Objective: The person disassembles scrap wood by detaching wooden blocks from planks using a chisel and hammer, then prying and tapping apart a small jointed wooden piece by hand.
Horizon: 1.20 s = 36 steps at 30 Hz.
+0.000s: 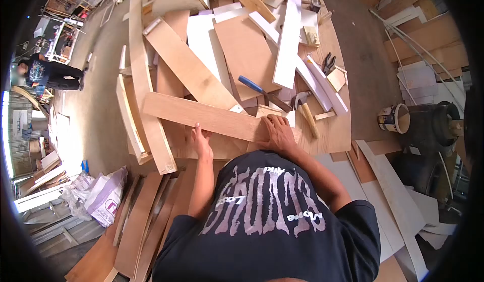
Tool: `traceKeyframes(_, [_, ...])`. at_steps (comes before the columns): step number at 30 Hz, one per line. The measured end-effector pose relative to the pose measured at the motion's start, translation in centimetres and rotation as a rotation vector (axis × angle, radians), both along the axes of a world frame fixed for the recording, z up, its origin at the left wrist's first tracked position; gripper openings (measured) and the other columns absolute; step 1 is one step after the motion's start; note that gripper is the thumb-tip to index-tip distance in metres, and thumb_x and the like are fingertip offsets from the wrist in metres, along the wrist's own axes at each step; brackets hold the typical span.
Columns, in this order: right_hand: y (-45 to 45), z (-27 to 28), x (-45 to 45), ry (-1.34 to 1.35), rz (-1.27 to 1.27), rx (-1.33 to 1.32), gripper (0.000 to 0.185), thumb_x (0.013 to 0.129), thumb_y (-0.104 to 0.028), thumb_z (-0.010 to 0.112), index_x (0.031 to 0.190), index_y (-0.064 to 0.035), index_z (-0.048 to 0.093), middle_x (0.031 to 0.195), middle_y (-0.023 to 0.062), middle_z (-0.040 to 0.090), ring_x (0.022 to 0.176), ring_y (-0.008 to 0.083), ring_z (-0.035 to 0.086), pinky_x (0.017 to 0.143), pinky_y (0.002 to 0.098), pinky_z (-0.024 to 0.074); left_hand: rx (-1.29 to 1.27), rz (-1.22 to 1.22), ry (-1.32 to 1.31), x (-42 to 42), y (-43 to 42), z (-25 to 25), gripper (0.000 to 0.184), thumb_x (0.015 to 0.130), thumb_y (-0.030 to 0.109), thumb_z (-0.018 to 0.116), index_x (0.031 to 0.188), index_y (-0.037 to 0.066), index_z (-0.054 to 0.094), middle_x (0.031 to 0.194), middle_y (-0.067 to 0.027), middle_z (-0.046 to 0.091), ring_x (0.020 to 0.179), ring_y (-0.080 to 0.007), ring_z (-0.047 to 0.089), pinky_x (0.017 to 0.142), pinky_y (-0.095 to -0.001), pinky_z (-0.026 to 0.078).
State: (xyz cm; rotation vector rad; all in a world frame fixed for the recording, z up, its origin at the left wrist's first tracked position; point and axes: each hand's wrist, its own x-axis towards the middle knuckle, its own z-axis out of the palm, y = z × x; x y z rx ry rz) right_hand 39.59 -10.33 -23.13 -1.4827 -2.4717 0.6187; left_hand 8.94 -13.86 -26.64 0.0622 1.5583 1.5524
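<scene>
A long light-brown board (201,115) lies slanted across the near side of the cluttered wooden table. My right hand (278,133) rests over its right end, fingers bent on the board. At the board's near edge, left of the middle, my left hand (201,140) touches it with a raised finger, the thumb side partly hidden. Beyond my right hand are a chisel or file with a blue handle (250,84) and a hammer (308,115) with a wooden handle. Another brown board (191,65) runs diagonally behind, its near end by the held board.
Black-handled pliers (328,63) and white strips (288,42) lie on the table (340,131). A long upright-lying board (137,45) borders the left side. A person (50,74) stands far left. A bucket (394,118) is at right; plastic bags (106,196) and planks lie lower left.
</scene>
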Motion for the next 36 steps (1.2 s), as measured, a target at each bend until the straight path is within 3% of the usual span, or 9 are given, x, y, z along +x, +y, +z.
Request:
traceKeyframes(9, [-2.3,0.8,-0.7,0.101,-0.123,0.002,0.105,0.059,-0.050,0.090,0.146,-0.0064,0.051,0.131,0.0162,0.055,0.126,0.0362,0.051,0.110,0.0470,0.0400,0.106,-0.070,0.060,-0.6,1.4,4.0,0.028,0.101,0.018,0.065,0.125,0.007,0.055,0.126,-0.0088,0.060,0.111,-0.0230,0.061,0.088,-0.0484,0.058])
traceKeyframes(14, [-1.2,3.5,-0.4,0.286,-0.184,0.173,0.103,0.060,-0.054,0.091,0.142,-0.0048,0.055,0.129,0.0181,0.055,0.121,0.0378,0.054,0.104,0.0487,0.0462,0.567,-0.448,0.262,0.3,1.5,12.7,0.065,0.102,0.015,0.063,0.157,-0.002,0.035,0.147,-0.0134,0.053,0.129,-0.0231,0.056,0.105,-0.0404,0.051])
traceKeyframes(17, [-0.5,8.1,-1.3,0.478,-0.209,0.189,0.107,0.059,-0.057,0.090,0.142,0.0014,0.055,0.128,0.0209,0.054,0.120,0.0371,0.054,0.103,0.0461,0.0463,0.721,-0.614,0.308,0.9,1.7,18.2,0.075,0.100,0.018,0.065,0.161,-0.004,0.027,0.153,-0.0154,0.049,0.135,-0.0232,0.053,0.108,-0.0400,0.050])
traceKeyframes(21, [-0.2,12.1,-3.5,0.669,-0.262,0.065,0.112,0.058,-0.063,0.088,0.139,0.0070,0.057,0.123,0.0181,0.053,0.118,0.0309,0.055,0.102,0.0418,0.0447,0.630,-0.846,0.218,2.6,0.9,17.5,0.113,0.083,0.055,0.082,0.165,0.004,0.023,0.162,-0.0156,0.038,0.142,-0.0308,0.047,0.117,-0.0488,0.041])
traceKeyframes(24, [-0.6,14.1,-5.5,0.785,-0.247,0.002,0.108,0.062,-0.061,0.087,0.140,0.0072,0.056,0.124,0.0167,0.054,0.119,0.0286,0.055,0.103,0.0396,0.0441,0.705,-1.019,0.298,3.8,-0.8,15.3,0.125,0.078,0.074,0.076,0.166,0.007,0.019,0.167,-0.0166,0.028,0.155,-0.0337,0.029,0.123,-0.0514,0.031])
traceKeyframes(29, [-1.0,13.4,-8.8,1.285,-0.148,-0.415,0.096,0.072,-0.044,0.087,0.147,0.0052,0.052,0.129,0.0112,0.049,0.124,0.0241,0.053,0.107,0.0367,0.0420,0.832,-0.913,0.291,3.4,-1.3,17.3,0.123,0.083,0.086,0.058,0.168,0.008,0.013,0.172,-0.0151,0.017,0.158,-0.0331,0.020,0.126,-0.0531,0.024])
traceKeyframes(32, [-1.1,13.7,-10.0,1.295,-0.063,-0.424,0.093,0.077,-0.044,0.082,0.148,0.0071,0.050,0.129,0.0103,0.049,0.123,0.0222,0.051,0.109,0.0346,0.0394,0.774,-0.861,0.252,1.3,-0.7,15.9,0.115,0.089,0.081,0.056,0.168,0.010,0.013,0.174,-0.0152,0.013,0.160,-0.0327,0.012,0.127,-0.0528,0.019])
traceKeyframes(35, [-0.7,13.7,-10.0,1.308,0.043,-0.488,0.090,0.080,-0.045,0.077,0.148,0.0072,0.050,0.127,0.0108,0.050,0.121,0.0219,0.051,0.109,0.0355,0.0392,0.753,-0.841,0.304,0.5,-0.2,16.3,0.114,0.090,0.080,0.055,0.167,0.005,0.016,0.171,-0.0168,0.019,0.158,-0.0328,0.020,0.125,-0.0509,0.021])
traceKeyframes(36, [-0.9,13.4,-9.9,1.331,0.031,-0.560,0.087,0.081,-0.044,0.075,0.148,0.0073,0.051,0.130,0.0118,0.050,0.124,0.0215,0.051,0.109,0.0353,0.0391,0.729,-0.827,0.336,0.3,-0.7,16.5,0.099,0.099,0.068,0.054,0.166,0.005,0.018,0.168,-0.0164,0.028,0.155,-0.0320,0.027,0.124,-0.0480,0.026])
